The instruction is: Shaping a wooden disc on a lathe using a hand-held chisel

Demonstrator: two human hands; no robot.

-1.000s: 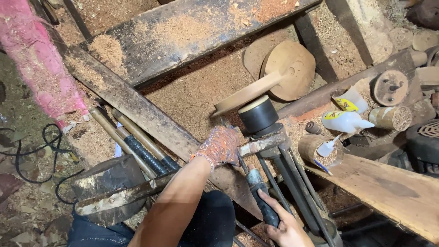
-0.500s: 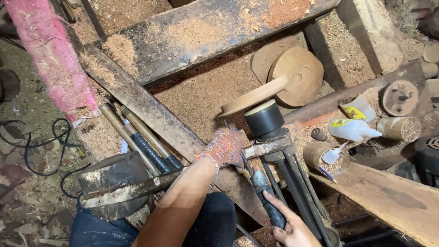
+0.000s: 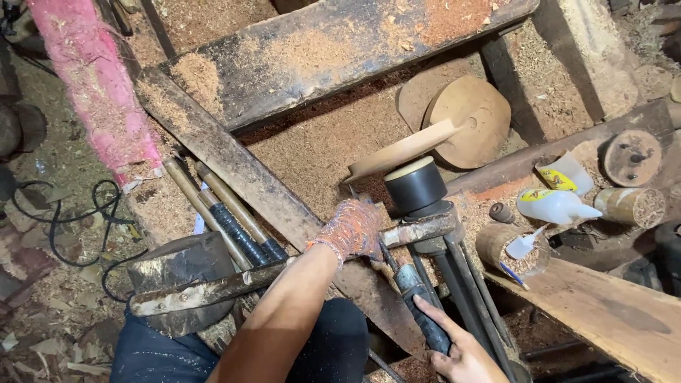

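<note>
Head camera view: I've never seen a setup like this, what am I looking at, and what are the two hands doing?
The one picture comes from a camera on the person's head, looking down. The left hand, in a sawdust-covered knitted glove, rests on a worn horizontal bar. The bare right hand grips the dark handle of a long turning tool, which points up toward a pale wooden disc fixed to a black round mount. It looks like a wood lathe. Sawdust covers the heavy beams. More long-handled tools lie at left; white squeeze bottles and short wood cylinders sit at right.
</note>
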